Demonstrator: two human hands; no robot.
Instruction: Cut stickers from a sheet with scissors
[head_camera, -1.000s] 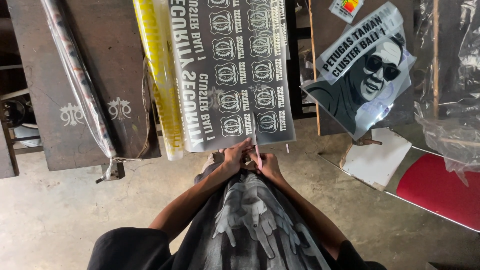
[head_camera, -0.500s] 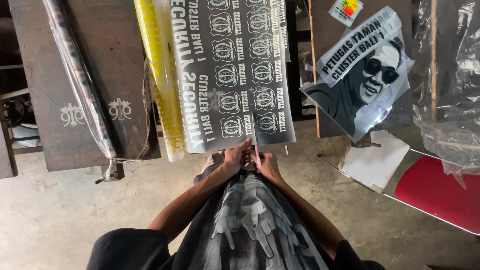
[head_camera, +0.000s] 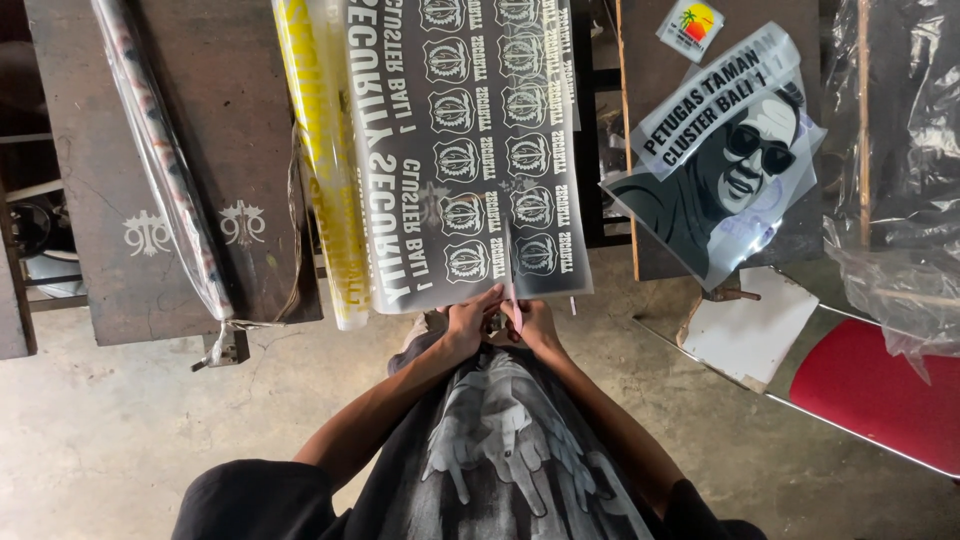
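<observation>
A long grey film sheet printed with rows of emblems lies on a dark table and hangs over its near edge. My left hand pinches the sheet's lower edge. Close beside it, my right hand grips a thin pinkish tool that points up into the sheet's edge; I cannot make out what kind of tool it is. Both hands sit just above my lap, which is covered by a dark printed shirt.
A yellow film strip lies left of the grey sheet. A roll in clear wrap rests on a dark board. At right are a portrait film sheet, a white board, a red surface and crumpled plastic. Concrete floor below.
</observation>
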